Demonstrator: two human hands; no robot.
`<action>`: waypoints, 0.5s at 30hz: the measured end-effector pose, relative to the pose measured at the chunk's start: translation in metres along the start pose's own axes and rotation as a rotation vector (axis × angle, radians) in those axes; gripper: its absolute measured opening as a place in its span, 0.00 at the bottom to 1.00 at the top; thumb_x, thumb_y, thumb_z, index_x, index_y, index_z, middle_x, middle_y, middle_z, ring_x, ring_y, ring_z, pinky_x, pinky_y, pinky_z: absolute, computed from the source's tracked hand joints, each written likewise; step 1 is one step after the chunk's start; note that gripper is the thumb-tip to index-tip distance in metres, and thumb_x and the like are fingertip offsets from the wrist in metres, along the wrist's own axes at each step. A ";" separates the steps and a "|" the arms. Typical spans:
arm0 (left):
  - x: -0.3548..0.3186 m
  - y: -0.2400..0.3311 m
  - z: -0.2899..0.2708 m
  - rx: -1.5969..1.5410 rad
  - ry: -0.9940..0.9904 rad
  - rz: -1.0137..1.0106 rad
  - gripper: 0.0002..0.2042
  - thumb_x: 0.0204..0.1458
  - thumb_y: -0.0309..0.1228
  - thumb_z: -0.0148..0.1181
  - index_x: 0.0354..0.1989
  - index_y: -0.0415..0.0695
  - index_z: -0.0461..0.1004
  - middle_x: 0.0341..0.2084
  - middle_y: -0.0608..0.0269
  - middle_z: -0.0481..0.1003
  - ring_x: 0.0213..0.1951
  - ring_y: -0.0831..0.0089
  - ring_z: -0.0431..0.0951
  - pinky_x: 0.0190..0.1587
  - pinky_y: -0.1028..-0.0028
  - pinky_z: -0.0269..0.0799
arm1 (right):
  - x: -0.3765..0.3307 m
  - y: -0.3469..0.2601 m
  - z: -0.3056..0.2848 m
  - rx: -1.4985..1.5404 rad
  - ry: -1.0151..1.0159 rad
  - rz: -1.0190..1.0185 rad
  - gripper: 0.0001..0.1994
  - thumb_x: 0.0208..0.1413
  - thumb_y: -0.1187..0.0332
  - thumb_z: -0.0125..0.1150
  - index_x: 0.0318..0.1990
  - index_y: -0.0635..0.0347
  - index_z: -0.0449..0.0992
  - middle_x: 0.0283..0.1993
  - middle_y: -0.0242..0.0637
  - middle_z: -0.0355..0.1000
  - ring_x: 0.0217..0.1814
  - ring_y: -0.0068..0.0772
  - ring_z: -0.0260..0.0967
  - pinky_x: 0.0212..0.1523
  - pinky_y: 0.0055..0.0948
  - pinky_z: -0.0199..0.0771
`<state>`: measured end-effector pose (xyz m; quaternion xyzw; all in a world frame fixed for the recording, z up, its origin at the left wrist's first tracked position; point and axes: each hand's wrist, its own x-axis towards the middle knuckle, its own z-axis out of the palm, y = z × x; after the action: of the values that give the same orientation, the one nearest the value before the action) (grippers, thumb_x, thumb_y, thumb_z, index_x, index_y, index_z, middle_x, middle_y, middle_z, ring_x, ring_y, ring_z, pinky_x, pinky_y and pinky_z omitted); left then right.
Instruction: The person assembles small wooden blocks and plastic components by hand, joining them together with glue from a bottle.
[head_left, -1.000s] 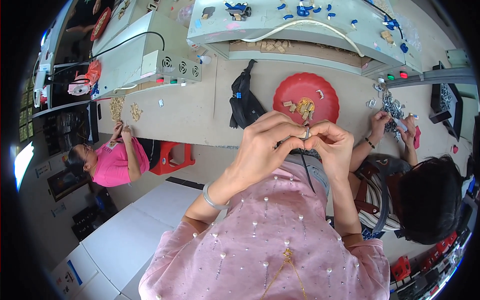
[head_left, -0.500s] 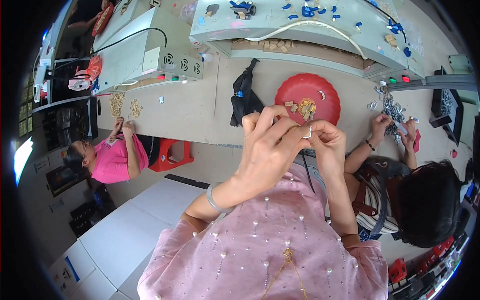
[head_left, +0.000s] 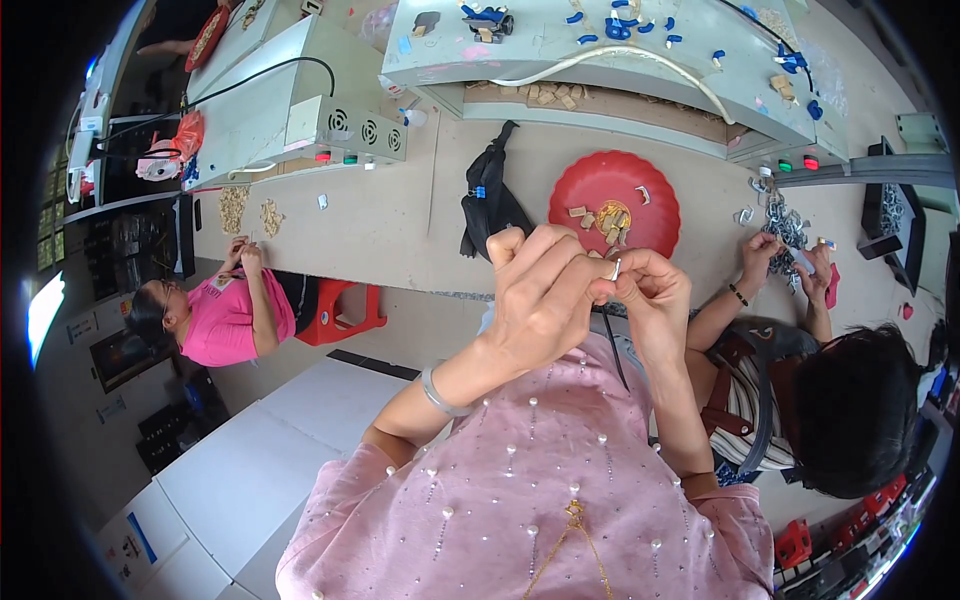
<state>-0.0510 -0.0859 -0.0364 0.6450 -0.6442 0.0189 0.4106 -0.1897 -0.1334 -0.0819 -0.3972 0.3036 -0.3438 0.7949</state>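
My left hand and my right hand meet in front of my chest, at the table's near edge. Their fingertips pinch a small silvery-white bent piece between them; its exact kind is too small to tell. A thin black strip hangs below the fingers, its upper end hidden. Just beyond my hands lies a red scalloped plate. Several small tan blocks rest at its middle, and a similar silvery piece lies toward its right side.
Left of the plate lies a folded black umbrella. A pale green machine housing spans the table's back. At right, a co-worker's hands work beside a heap of metal pieces. Another person in pink sits far left by tan piles.
The silvery piece has turned slightly between my fingertips and looks narrower. My hands stay nearly in place, with only small finger shifts.
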 end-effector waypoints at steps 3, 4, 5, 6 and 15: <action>-0.001 -0.001 -0.001 -0.042 0.007 0.008 0.07 0.35 0.28 0.65 0.23 0.45 0.75 0.18 0.69 0.68 0.27 0.71 0.69 0.35 0.71 0.49 | -0.001 0.000 0.000 -0.015 -0.002 -0.023 0.07 0.53 0.72 0.60 0.34 0.68 0.73 0.30 0.35 0.74 0.29 0.21 0.70 0.32 0.20 0.72; -0.002 -0.002 -0.001 -0.063 -0.004 0.014 0.07 0.35 0.27 0.63 0.25 0.44 0.74 0.20 0.68 0.67 0.28 0.70 0.69 0.35 0.70 0.49 | -0.001 0.000 0.000 -0.012 0.008 -0.034 0.05 0.54 0.75 0.59 0.34 0.69 0.73 0.28 0.37 0.74 0.28 0.22 0.70 0.32 0.20 0.72; -0.002 -0.003 -0.001 -0.063 -0.004 0.015 0.07 0.35 0.27 0.63 0.25 0.44 0.74 0.20 0.68 0.67 0.28 0.70 0.69 0.35 0.70 0.49 | -0.001 0.001 0.000 -0.012 0.008 -0.035 0.05 0.54 0.75 0.59 0.34 0.69 0.73 0.28 0.37 0.74 0.28 0.22 0.70 0.32 0.20 0.72; -0.003 -0.004 0.000 -0.077 0.011 0.013 0.08 0.34 0.27 0.64 0.25 0.44 0.74 0.20 0.68 0.67 0.28 0.70 0.69 0.35 0.70 0.48 | -0.001 0.001 -0.001 0.009 0.014 -0.032 0.05 0.55 0.75 0.59 0.34 0.69 0.73 0.28 0.37 0.73 0.28 0.22 0.71 0.32 0.20 0.72; -0.003 -0.003 0.003 -0.058 -0.011 0.042 0.07 0.35 0.26 0.63 0.25 0.43 0.73 0.20 0.67 0.67 0.29 0.70 0.68 0.36 0.69 0.48 | -0.002 0.001 -0.002 0.008 0.045 -0.052 0.06 0.56 0.74 0.57 0.37 0.69 0.71 0.30 0.37 0.73 0.31 0.23 0.71 0.35 0.21 0.73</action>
<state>-0.0503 -0.0853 -0.0420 0.6192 -0.6601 0.0052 0.4253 -0.1923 -0.1319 -0.0828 -0.3941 0.3094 -0.3745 0.7802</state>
